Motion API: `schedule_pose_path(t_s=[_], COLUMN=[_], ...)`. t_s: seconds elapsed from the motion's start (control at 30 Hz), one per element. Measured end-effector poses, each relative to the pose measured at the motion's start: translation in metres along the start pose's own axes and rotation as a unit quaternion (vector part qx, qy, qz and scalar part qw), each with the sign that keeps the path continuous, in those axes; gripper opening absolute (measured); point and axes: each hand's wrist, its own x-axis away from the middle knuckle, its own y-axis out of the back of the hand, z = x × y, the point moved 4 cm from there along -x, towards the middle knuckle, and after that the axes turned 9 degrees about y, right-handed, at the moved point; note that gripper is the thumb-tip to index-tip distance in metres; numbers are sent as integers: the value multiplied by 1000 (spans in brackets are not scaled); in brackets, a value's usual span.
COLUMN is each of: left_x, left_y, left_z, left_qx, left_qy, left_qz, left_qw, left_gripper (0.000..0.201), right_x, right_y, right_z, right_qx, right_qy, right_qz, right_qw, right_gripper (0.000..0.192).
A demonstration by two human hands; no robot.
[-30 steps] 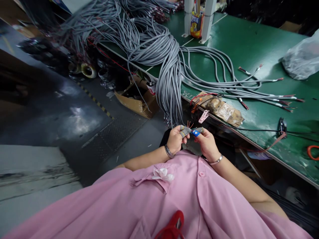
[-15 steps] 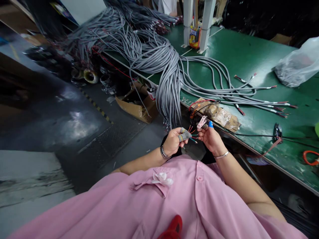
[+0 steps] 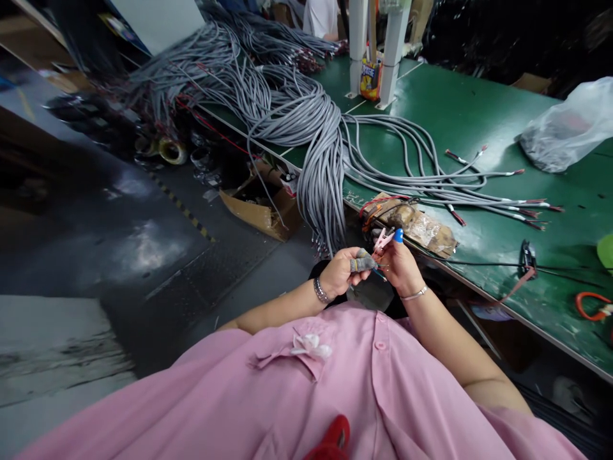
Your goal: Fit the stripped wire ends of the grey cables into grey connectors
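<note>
My left hand (image 3: 345, 267), with grey finger covers, is closed around the end of a cable whose thin coloured wires (image 3: 380, 273) fan out to the right. My right hand (image 3: 401, 267) has a blue cover on the thumb and is closed on a pink clothespin-like clip (image 3: 382, 241). The clip's tip is beside the wires, and the two hands almost meet; whether the clip touches a wire is too small to tell. A thick bundle of grey cables (image 3: 320, 172) hangs over the table edge just beyond my hands.
On the green table (image 3: 460, 96) lie a taped wooden block (image 3: 426, 229), grey cables with stripped ends (image 3: 507, 203), a plastic bag (image 3: 567, 128) and orange-handled pliers (image 3: 591, 306). A cardboard box (image 3: 261, 207) stands below the edge. White posts (image 3: 391, 61) rise from the table.
My right hand has moved left and closer to my left hand, bringing the pink clip to the wires. The clip has tilted. The view has shifted slightly.
</note>
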Motion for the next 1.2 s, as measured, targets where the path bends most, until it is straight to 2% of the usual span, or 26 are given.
schedule_pose_path(t_s=[0.13,0.23,0.47,0.63,0.8,1.07,1.2], left_x=[-2,-4,1,12,16,6,5], left_y=[2,2,2,1,0,-1,-1], left_z=[5,6,7,7,1,-2,-2], left_qx=[6,1,-11,-22,-24,-15,-18], left_qy=[6,11,9,-35,-69,-75,-74], left_qz=[-8,-10,-18,-43,-81,-76,-76], left_qw=[1000,1000,1000,998,994,994,994], left_gripper=[27,28,26,29,30,26,26], right_x=[-5,-5,3,8,8,12,11], right_y=[0,-2,-2,-4,-5,-10,-10], right_z=[-3,-4,-3,-1,4,15,16], right_qx=[-24,-30,-33,-70,-56,-7,-46], right_qy=[5,14,-23,-61,-36,-34,-44], right_qz=[-34,-33,17,49,1,-32,-15], right_qw=[999,999,999,994,998,999,998], right_gripper=[49,48,58,53,35,40,37])
